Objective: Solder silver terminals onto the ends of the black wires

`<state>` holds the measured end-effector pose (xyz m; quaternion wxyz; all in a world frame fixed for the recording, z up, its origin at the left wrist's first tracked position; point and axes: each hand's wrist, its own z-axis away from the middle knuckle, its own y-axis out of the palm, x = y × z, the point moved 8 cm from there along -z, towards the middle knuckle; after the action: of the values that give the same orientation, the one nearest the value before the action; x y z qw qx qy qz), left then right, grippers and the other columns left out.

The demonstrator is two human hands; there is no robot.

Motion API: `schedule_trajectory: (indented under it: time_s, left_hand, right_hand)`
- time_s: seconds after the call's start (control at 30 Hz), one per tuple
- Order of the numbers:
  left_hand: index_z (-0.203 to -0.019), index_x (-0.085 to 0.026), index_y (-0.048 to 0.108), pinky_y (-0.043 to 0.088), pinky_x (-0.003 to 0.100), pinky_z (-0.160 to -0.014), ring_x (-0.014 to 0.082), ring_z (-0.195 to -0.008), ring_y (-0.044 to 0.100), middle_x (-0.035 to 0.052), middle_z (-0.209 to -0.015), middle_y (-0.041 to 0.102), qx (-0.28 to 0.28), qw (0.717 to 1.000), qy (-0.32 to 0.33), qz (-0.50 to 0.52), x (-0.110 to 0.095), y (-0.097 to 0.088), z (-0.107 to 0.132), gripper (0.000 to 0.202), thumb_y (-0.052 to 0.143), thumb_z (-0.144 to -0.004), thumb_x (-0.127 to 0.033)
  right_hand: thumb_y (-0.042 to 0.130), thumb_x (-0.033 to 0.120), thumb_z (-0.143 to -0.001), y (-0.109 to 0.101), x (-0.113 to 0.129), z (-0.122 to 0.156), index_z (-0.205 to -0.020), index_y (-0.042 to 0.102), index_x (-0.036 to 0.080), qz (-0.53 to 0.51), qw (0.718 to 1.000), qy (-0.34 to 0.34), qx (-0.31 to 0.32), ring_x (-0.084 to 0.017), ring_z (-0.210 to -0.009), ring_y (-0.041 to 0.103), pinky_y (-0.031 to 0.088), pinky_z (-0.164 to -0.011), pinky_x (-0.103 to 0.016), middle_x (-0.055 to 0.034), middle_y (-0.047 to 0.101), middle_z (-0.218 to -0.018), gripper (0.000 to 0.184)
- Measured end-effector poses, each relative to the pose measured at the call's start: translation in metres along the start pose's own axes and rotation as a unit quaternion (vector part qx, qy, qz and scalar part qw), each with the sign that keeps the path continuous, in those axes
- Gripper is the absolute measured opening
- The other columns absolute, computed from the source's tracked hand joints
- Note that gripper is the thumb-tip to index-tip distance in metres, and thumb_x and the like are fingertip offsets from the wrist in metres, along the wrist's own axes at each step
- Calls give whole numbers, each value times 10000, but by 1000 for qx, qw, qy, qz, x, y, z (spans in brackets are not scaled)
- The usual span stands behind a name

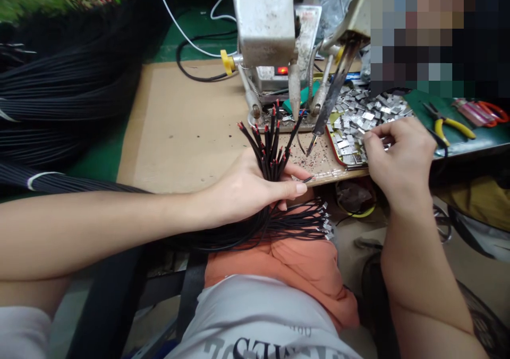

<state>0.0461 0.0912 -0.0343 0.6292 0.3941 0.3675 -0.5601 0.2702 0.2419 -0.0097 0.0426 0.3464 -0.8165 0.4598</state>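
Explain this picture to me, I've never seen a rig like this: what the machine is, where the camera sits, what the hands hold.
The camera is worn on the person's head and looks down at their hands. The left hand grips a bundle of black wires with red-tipped ends. The right hand is at a red-rimmed tray heaped with small metal pieces. Behind stands a bench machine with downward-pointing metal tips; its exact type cannot be told. A cardboard sheet covers the bench, yellow-handled pliers lie at right, and a mass of black cable sits at left.
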Motion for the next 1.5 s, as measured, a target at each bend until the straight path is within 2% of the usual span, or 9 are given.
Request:
schedule_trajectory:
  time_s: [0.2, 0.33, 0.5, 0.63, 0.73, 0.87, 1.07, 1.2, 1.5]
  left_hand:
    - [-964, -119, 859, 497, 163, -522, 74, -507, 622, -55, -566, 689, -22, 999, 12, -38, -3, -6, 0, 133, 819, -869, -35]
    - [-989, -103, 867, 503, 188, -520, 82, -519, 629, -33, -644, 709, -39, 999, 18, -28, -3, -10, -1, 136, 857, -860, -63]
    - [-1020, -101, 884, 501, 209, -520, 91, -544, 617, -18, -675, 687, -46, 999, 20, -1, -1, -13, -5, 140, 840, -891, -72]
    - [-1085, -113, 891, 517, 206, -523, 95, -568, 621, -9, -696, 676, -36, 999, 22, 29, 4, -15, -10, 186, 840, -907, -108]
    - [-1087, -119, 883, 523, 196, -519, 93, -573, 631, -12, -706, 676, -27, 998, 33, 45, 5, -15, -12, 185, 848, -905, -115]
    - [-1050, -131, 867, 539, 197, -517, 94, -566, 641, -22, -693, 681, -25, 997, 54, 45, 2, -15, -13, 154, 821, -909, -88]
    - [-1048, -142, 856, 535, 215, -490, 110, -536, 616, -19, -634, 691, -41, 997, 71, 9, -4, -16, -11, 141, 815, -915, -117]
    - [-1029, -137, 835, 515, 206, -488, 102, -498, 601, -31, -578, 670, -42, 997, 58, 7, -5, -15, -10, 101, 810, -934, -110]
    - [-985, -171, 854, 529, 218, -496, 108, -508, 619, -37, -594, 682, -37, 996, 83, 5, -7, -17, -10, 84, 830, -908, -148]
  right_hand:
    - [624, 276, -903, -12, 0, -1, -902, 580, 259, -75, 993, 35, -82, -207, -727, 659, 533, -733, -391, -36, 653, -824, 47]
    - [696, 223, -805, -12, 0, 2, -884, 540, 306, -312, 938, 100, -115, -218, -632, 723, 535, -561, -351, -8, 669, -717, 194]
    - [810, 134, -639, -10, 13, 7, -765, 655, 242, -408, 900, 117, -100, -185, -578, 662, 477, -534, -332, -25, 701, -691, 227]
    - [829, 37, -673, -5, 35, 15, -865, 810, 227, -446, 890, 86, -37, -115, -602, 607, 462, -533, -280, 11, 709, -790, 270]
    - [851, 54, -796, 6, 46, 30, -947, 897, 245, -459, 879, 127, 10, -103, -577, 640, 523, -535, -254, 13, 761, -780, 248]
    - [991, 150, -799, 23, 61, 49, -966, 874, 262, -492, 853, 165, 61, -162, -689, 796, 723, -678, -308, 14, 837, -863, 233]
    - [986, 245, -870, 47, 71, 62, -1064, 861, 236, -545, 803, 209, 118, -180, -771, 873, 782, -818, -326, 0, 873, -907, 231]
    - [957, 216, -900, 48, 76, 64, -1070, 820, 253, -558, 795, 207, 117, -175, -773, 879, 781, -806, -309, 30, 858, -887, 222]
    - [934, 195, -930, 44, 76, 65, -1046, 774, 232, -537, 814, 199, 102, -178, -780, 891, 774, -821, -279, 27, 857, -867, 201]
